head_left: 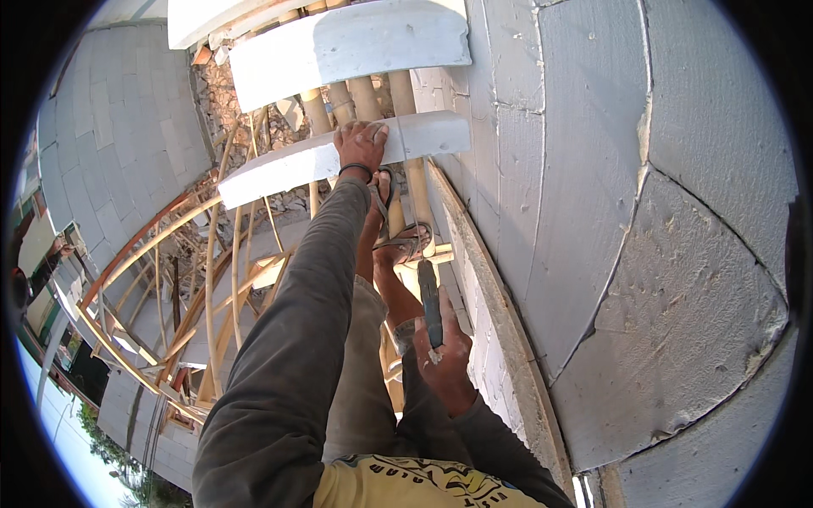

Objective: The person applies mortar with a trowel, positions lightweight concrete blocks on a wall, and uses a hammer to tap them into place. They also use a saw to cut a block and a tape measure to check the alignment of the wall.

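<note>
Nearest of all is the yellow shirt point(406, 487) at the bottom edge, with two dark grey sleeves rising out of it. Biggest in the scene is the wall of pale grey blocks point(660, 212), filling the whole right side with rough mortar joints curving between the blocks; a second face of the same blockwork point(127, 127) stands far off on the left. Between them runs a bamboo scaffold point(212, 288), its poles bending down and away to the left with open air and a strip of ground far below. Across the upright bamboo poles point(364, 97) lie two white blocks: a broad one point(347, 42) at the far end and a narrower white block point(330, 157) just nearer. The left hand point(361, 144) reaches out along its long sleeve and rests palm down on that narrower block, fingers spread flat over its top edge, gripping nothing that can be lifted; a dark band sits at the wrist. The right hand point(445, 356), much nearer and close beside the wall, is closed round the handle of a trowel point(430, 300), whose dark, narrow blade points away towards the feet. Those feet, in strapped sandals point(406, 241), stand on the bamboo just this side of the narrower block, right foot nearer the wall. Flecks of pale mortar cling to the right hand's knuckles.
</note>
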`<action>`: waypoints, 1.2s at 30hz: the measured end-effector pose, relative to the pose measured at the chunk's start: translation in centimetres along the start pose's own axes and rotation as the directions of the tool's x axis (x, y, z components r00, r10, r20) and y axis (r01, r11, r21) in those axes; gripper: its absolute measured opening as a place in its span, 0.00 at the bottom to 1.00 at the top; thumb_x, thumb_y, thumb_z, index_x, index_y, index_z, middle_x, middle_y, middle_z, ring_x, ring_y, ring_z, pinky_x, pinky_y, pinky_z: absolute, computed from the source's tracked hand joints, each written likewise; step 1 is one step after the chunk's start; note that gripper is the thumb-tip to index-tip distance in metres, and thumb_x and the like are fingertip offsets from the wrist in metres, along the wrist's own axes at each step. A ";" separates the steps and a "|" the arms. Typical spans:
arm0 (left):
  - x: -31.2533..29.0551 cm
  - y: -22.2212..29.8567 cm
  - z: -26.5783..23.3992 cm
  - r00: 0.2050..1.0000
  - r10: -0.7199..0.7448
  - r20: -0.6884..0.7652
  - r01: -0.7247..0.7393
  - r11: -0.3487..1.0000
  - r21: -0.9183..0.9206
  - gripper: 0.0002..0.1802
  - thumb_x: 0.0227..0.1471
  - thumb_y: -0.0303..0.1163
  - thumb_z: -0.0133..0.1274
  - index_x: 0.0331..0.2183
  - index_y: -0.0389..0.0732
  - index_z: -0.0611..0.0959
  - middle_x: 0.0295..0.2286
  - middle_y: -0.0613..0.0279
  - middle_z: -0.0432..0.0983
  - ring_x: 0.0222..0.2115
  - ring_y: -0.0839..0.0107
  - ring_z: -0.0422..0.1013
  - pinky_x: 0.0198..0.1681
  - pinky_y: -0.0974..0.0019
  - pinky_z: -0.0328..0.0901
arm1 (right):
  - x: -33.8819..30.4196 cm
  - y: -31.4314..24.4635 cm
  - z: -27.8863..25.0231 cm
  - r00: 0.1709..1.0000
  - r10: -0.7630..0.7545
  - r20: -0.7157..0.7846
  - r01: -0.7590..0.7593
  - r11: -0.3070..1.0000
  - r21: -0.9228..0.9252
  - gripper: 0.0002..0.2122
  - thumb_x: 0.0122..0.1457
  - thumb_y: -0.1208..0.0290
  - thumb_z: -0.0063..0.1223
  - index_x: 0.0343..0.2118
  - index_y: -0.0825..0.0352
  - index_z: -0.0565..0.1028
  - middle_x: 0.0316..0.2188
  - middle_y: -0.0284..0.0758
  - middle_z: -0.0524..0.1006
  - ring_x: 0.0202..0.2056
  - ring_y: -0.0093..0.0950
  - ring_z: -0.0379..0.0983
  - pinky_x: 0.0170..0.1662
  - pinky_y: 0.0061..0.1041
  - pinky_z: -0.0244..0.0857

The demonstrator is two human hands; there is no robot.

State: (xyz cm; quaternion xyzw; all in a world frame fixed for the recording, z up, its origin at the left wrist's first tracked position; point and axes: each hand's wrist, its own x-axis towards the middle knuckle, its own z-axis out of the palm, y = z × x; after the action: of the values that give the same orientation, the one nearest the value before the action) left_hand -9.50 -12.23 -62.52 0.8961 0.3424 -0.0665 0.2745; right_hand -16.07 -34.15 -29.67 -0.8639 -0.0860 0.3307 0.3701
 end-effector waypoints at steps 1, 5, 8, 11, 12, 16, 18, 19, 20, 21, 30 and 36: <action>0.0 -0.1 0.1 1.000 0.001 0.006 -0.001 1.000 0.000 0.21 0.53 0.51 0.46 0.40 0.51 0.84 0.45 0.65 0.74 0.54 0.62 0.59 0.62 0.50 0.41 | -0.1 0.1 0.0 1.000 0.001 0.005 -0.001 1.000 -0.011 0.25 0.56 0.76 0.52 0.55 0.80 0.61 0.38 0.54 0.76 0.35 0.40 0.78 0.37 0.30 0.72; 0.0 -0.5 0.2 0.999 0.032 -0.019 -0.032 0.999 0.029 0.20 0.55 0.53 0.43 0.40 0.54 0.83 0.45 0.67 0.74 0.52 0.61 0.61 0.60 0.49 0.43 | -0.4 0.2 -0.5 0.997 0.021 0.069 -0.020 1.000 -0.016 0.25 0.56 0.76 0.52 0.56 0.80 0.60 0.37 0.53 0.77 0.33 0.40 0.79 0.36 0.30 0.72; 0.1 -0.1 0.2 0.999 0.035 -0.005 -0.035 0.999 0.022 0.20 0.55 0.52 0.43 0.41 0.55 0.82 0.45 0.68 0.73 0.52 0.61 0.60 0.59 0.49 0.44 | -0.4 0.5 -0.7 0.993 0.024 0.113 -0.028 0.999 0.031 0.25 0.56 0.76 0.52 0.56 0.80 0.60 0.35 0.52 0.77 0.32 0.40 0.79 0.35 0.31 0.72; -0.1 -0.2 0.2 0.999 0.039 0.013 -0.039 0.998 0.039 0.19 0.55 0.52 0.43 0.41 0.56 0.82 0.45 0.67 0.73 0.53 0.60 0.60 0.59 0.49 0.44 | -0.3 -0.3 -0.6 0.997 0.040 0.061 -0.046 0.993 0.111 0.25 0.56 0.75 0.52 0.55 0.80 0.61 0.31 0.51 0.77 0.29 0.39 0.78 0.33 0.31 0.71; -0.1 -0.5 0.1 0.999 0.049 0.010 -0.050 0.998 0.047 0.19 0.55 0.52 0.43 0.42 0.55 0.82 0.45 0.67 0.73 0.53 0.60 0.60 0.59 0.49 0.44 | -0.5 -0.3 -0.5 0.998 0.032 0.053 -0.038 0.993 0.113 0.25 0.56 0.75 0.52 0.55 0.80 0.61 0.30 0.51 0.77 0.28 0.39 0.78 0.32 0.31 0.71; -0.3 -1.8 -0.7 0.996 0.090 -0.019 -0.089 0.995 0.043 0.25 0.52 0.50 0.48 0.49 0.50 0.75 0.49 0.58 0.68 0.55 0.58 0.58 0.58 0.49 0.47 | -0.6 0.6 -0.1 0.999 -0.040 -0.007 0.040 0.991 0.127 0.26 0.55 0.75 0.52 0.56 0.79 0.61 0.28 0.50 0.76 0.27 0.38 0.77 0.31 0.31 0.71; -0.5 -1.1 -1.8 0.994 0.102 0.026 -0.102 0.995 0.005 0.33 0.49 0.49 0.54 0.54 0.46 0.70 0.54 0.51 0.63 0.57 0.55 0.54 0.60 0.48 0.46 | -0.6 0.3 -0.5 0.998 -0.052 -0.048 0.057 0.990 0.128 0.26 0.55 0.75 0.52 0.56 0.79 0.61 0.28 0.49 0.76 0.27 0.38 0.77 0.32 0.30 0.71; -0.8 -0.4 -2.2 0.990 0.137 0.028 -0.138 0.989 0.059 0.33 0.48 0.49 0.54 0.54 0.45 0.69 0.55 0.51 0.62 0.58 0.54 0.53 0.60 0.48 0.45 | -0.7 -0.4 -1.1 0.997 -0.040 -0.060 0.048 0.991 0.129 0.26 0.55 0.75 0.53 0.56 0.78 0.61 0.28 0.49 0.76 0.27 0.37 0.77 0.32 0.30 0.71; -1.1 0.0 -2.8 0.985 0.171 0.028 -0.173 0.978 0.114 0.34 0.48 0.49 0.55 0.54 0.45 0.69 0.56 0.51 0.60 0.59 0.54 0.52 0.61 0.48 0.44 | -0.7 -1.0 -1.8 0.997 -0.031 -0.070 0.040 0.990 0.133 0.26 0.55 0.75 0.53 0.56 0.78 0.61 0.28 0.49 0.76 0.27 0.37 0.77 0.32 0.30 0.71; -1.2 0.4 -3.5 0.978 0.208 0.028 -0.210 0.963 0.170 0.34 0.47 0.49 0.55 0.54 0.45 0.69 0.56 0.52 0.59 0.60 0.53 0.50 0.61 0.48 0.43 | -0.9 -1.2 -2.2 0.991 -0.061 -0.116 0.074 0.991 0.110 0.26 0.55 0.75 0.53 0.56 0.78 0.62 0.28 0.48 0.76 0.27 0.36 0.77 0.33 0.30 0.70; -10.8 0.8 -14.5 0.973 -0.162 0.163 0.126 0.970 0.209 0.32 0.46 0.44 0.56 0.52 0.43 0.73 0.57 0.49 0.58 0.60 0.52 0.51 0.61 0.47 0.48 | -8.8 -5.9 -8.7 0.994 0.093 -0.053 -0.085 0.989 0.123 0.31 0.55 0.71 0.53 0.60 0.72 0.56 0.35 0.51 0.76 0.36 0.47 0.73 0.41 0.37 0.66; -17.9 -0.6 -24.9 0.981 -0.047 0.190 0.015 0.986 0.164 0.28 0.44 0.41 0.56 0.46 0.36 0.77 0.46 0.41 0.70 0.53 0.49 0.62 0.57 0.53 0.57 | -14.6 -10.4 -15.6 0.997 0.063 0.055 -0.062 0.998 -0.023 0.29 0.58 0.63 0.51 0.57 0.76 0.58 0.34 0.55 0.75 0.38 0.51 0.72 0.43 0.41 0.64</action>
State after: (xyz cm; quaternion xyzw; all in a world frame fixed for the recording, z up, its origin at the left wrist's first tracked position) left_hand -25.14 -8.78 -36.43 0.8992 0.3217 -0.1849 0.2319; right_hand -16.35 -41.61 -7.14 -0.8605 -0.0729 0.3650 0.3477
